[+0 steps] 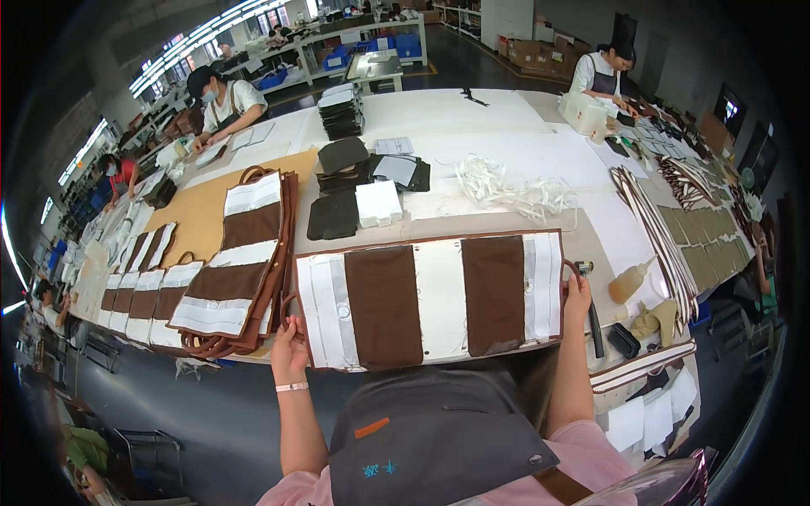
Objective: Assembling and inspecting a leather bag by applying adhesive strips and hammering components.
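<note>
A long bag panel [384, 305], striped brown and white with reddish-brown edging, spans the front edge of the worktable before me. It has a small brown handle at each end and a round metal snap near each end. My left hand [289, 347] is closed at the left end, by its handle, with a band on the wrist. At the other end, my right hand [577, 297] is closed round the right handle. Left of the panel lies a stack of similar striped panels [234, 282] with brown handles.
Smaller striped pieces [145, 297] lie far left. Behind the panel are black pieces [332, 218], a white stack [379, 203] and tangled white strips [510, 187]. A hammer [594, 316], a glue bottle [629, 282] and long striped strips [654, 228] are at right. Two people work across the table.
</note>
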`<state>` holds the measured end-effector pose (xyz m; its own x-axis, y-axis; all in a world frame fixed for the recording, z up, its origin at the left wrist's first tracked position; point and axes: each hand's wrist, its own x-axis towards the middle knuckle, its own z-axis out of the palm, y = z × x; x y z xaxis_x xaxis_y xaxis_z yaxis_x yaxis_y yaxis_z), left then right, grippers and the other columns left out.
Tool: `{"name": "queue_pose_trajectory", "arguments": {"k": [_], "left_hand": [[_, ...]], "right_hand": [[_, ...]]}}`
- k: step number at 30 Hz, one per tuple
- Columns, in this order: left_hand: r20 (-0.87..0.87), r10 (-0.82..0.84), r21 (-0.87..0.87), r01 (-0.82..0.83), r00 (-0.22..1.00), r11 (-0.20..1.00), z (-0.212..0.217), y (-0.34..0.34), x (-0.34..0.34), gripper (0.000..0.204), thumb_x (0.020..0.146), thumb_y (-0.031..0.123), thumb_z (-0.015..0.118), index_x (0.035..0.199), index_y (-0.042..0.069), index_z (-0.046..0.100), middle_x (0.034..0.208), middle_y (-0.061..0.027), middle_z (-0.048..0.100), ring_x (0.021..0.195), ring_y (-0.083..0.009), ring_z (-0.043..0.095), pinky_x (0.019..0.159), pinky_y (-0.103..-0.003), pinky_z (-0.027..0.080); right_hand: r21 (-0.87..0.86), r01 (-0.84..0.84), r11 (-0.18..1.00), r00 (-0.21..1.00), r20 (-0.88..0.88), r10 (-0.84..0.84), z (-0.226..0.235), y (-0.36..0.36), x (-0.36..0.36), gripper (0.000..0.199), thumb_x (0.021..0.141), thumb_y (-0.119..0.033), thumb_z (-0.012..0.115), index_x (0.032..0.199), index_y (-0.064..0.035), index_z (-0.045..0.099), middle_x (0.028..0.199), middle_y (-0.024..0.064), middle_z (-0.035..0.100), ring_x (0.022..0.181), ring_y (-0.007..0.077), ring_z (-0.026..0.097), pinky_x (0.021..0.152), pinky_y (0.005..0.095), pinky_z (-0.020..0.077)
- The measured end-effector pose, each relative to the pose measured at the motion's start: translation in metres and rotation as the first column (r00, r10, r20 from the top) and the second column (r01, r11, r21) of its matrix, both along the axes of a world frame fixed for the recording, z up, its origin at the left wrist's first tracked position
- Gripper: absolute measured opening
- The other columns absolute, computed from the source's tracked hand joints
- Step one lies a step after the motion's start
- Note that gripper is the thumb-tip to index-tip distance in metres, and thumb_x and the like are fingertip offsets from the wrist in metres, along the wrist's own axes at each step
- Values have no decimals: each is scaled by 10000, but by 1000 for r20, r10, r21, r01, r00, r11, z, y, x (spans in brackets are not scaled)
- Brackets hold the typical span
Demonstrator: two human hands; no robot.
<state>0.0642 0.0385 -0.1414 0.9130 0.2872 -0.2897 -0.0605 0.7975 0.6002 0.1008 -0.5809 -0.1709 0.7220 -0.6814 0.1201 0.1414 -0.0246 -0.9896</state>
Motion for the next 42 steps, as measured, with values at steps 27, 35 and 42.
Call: {"name": "queue_pose_trajectory", "arguments": {"k": [27,35,42], "left_hand": [[266,-18,-37,28,964,999,-55,14,10,138,970,-48,576,1093,3,612,1100,-98,680,1114,-217,647,1059,-337,519],[293,-15,-48,30,956,998,-54,14,7,150,967,-49,578,1098,8,624,1101,-100,694,1116,-221,652,1058,-348,520],[245,-8,-81,28,970,996,-38,3,-9,164,963,-60,574,1101,8,630,1098,-107,693,1107,-222,655,1045,-349,528]], "right_hand": [[-163,116,980,992,75,-105,-3,15,-1,305,1059,-281,521,883,-36,561,688,-6,510,625,91,463,558,265,391],[-230,127,965,992,40,-122,0,17,1,311,1059,-289,520,879,-39,563,683,-5,509,618,92,460,554,267,387],[-153,52,987,999,11,-51,2,8,-7,290,1064,-285,511,920,-49,600,665,-30,522,577,60,453,520,230,362]]}}
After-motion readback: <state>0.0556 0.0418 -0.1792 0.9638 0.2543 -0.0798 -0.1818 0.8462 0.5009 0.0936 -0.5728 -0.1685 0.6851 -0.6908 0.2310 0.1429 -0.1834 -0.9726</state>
